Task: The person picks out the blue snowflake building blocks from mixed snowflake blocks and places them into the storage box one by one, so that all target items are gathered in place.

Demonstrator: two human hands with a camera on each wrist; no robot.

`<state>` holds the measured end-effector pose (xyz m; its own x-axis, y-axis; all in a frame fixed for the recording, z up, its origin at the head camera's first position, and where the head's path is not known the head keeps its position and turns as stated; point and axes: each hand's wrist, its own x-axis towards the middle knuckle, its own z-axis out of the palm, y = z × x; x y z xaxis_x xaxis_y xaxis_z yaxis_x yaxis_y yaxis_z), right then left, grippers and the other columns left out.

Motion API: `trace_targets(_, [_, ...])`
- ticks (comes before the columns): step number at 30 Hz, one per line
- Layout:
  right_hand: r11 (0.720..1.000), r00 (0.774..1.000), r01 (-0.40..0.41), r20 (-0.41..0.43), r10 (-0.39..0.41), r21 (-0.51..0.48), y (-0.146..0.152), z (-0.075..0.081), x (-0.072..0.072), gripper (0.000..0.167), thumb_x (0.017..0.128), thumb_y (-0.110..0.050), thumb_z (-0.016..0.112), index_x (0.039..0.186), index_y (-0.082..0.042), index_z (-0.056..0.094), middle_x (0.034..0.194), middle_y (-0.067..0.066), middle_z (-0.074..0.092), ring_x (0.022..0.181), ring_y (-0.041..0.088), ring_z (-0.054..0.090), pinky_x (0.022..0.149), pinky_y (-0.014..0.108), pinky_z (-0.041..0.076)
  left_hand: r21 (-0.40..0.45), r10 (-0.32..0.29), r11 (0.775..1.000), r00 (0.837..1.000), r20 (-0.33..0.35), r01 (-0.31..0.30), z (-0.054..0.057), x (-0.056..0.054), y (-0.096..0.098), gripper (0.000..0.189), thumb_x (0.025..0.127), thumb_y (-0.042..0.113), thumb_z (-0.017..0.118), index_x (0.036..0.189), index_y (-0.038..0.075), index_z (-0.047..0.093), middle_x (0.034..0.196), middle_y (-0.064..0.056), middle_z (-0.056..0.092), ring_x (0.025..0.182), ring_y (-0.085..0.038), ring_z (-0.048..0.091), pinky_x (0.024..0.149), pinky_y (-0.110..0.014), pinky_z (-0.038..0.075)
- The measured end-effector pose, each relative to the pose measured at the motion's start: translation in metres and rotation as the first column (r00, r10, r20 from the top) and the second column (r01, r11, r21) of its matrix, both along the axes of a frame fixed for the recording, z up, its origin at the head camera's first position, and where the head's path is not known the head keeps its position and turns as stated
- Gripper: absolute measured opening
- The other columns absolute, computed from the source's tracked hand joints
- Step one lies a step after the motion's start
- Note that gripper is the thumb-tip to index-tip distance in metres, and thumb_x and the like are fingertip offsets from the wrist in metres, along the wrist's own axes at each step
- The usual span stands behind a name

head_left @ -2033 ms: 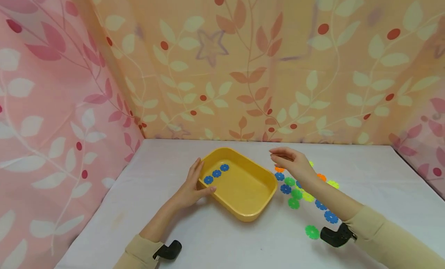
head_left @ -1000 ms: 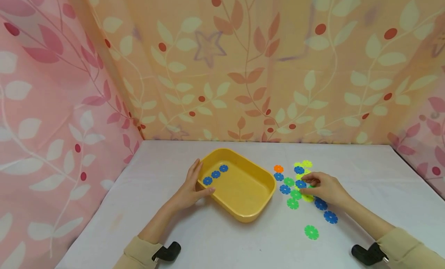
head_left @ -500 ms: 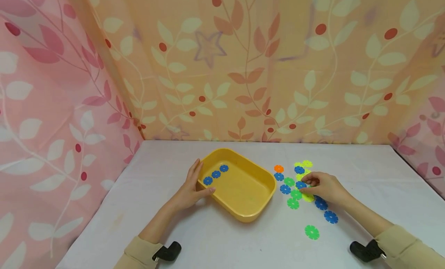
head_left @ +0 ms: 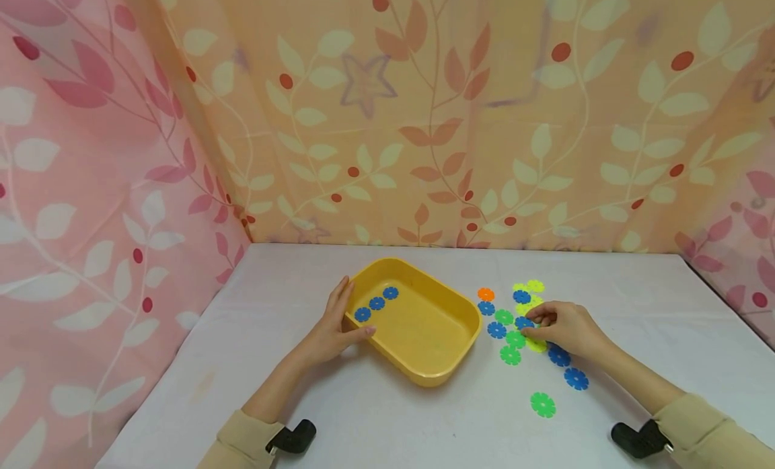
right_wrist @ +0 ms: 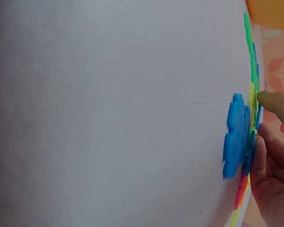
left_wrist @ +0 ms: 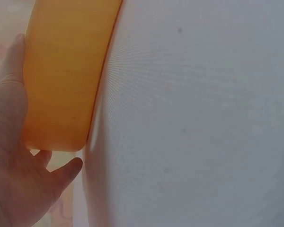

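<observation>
My left hand (head_left: 329,331) grips the left corner of a yellow plastic tray (head_left: 445,307), thumb on the near rim and fingers round the end. In the left wrist view the thumb lies along the tray's outer wall (left_wrist: 64,85). Three blue snowflake discs (head_left: 377,303) lie inside in a slanting row. To the right of the tray, my right hand (head_left: 566,331) bends over the scattered discs. Its thumb and fingertips pinch a blue snowflake disc (head_left: 524,323) among green and yellow ones. The palm side of that hand is hidden from above.
Around the right hand lie loose green discs (head_left: 510,355), several blue ones (head_left: 576,379), yellow discs (head_left: 535,286) and an orange disc (head_left: 486,295). One green disc (head_left: 543,405) sits apart, nearer the front. Patterned cloth (head_left: 387,153) walls the white table (head_left: 363,422) behind and at the sides.
From above the tray's right side, my right hand has come down and rightward to the discs, where it now stays with fingertips at a blue one. Left hand and tray hold still.
</observation>
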<state>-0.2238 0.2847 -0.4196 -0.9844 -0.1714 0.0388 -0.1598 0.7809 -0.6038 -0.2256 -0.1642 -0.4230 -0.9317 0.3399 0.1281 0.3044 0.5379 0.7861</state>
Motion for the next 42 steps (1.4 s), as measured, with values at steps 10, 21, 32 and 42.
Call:
trace_targets(10, [0.995,0.998,0.033,0.064,-0.027,-0.092,-0.005,0.008,-0.002,0.051,0.082,-0.044,0.077,0.113,-0.003,0.069,0.091,0.001,0.070,0.082,0.017,0.063,0.069,0.021,0.052,-0.002,-0.002,1.000,1.000,-0.013,0.002,-0.001,0.000,-0.001,0.103,0.086,0.038,0.075,0.158,0.011,0.006,0.163,-0.006,-0.007,0.148,-0.030,0.001,0.115,-0.056,0.010])
trace_targets(21, [0.952,0.990,0.029,0.142,0.016,-0.305,-0.039,0.032,-0.014,0.057,0.082,-0.048,0.076,0.119,-0.006,0.067,0.107,0.006,0.071,0.097,0.023,0.066,0.083,0.028,0.054,-0.004,0.002,1.000,1.000,-0.006,-0.002,0.001,0.002,-0.002,0.103,0.086,0.040,0.075,0.158,0.011,0.006,0.162,-0.001,-0.008,0.148,-0.029,0.001,0.115,-0.055,0.011])
trace_targets(32, [0.898,0.967,-0.161,0.116,0.226,-0.409,-0.124,0.045,-0.027,0.042,0.077,-0.037,0.083,0.107,-0.008,0.072,0.095,0.002,0.073,0.088,0.018,0.069,0.079,0.029,0.055,-0.008,0.000,1.000,1.000,0.003,0.000,0.001,0.001,-0.003,0.103,0.086,0.041,0.074,0.158,0.013,0.006,0.162,0.001,-0.009,0.148,-0.027,0.001,0.115,-0.054,0.011])
trace_targets(42, [0.868,0.889,-0.427,0.056,0.454,-0.253,-0.197,0.030,-0.042,0.028,0.078,-0.027,0.084,0.098,-0.009,0.075,0.082,-0.005,0.070,0.077,0.010,0.065,0.073,0.022,0.054,-0.006,-0.008,1.000,1.000,-0.013,0.007,0.001,0.001,0.000,0.101,0.088,0.038,0.072,0.157,0.009,0.005,0.162,-0.009,-0.007,0.148,-0.032,0.001,0.114,-0.056,0.010])
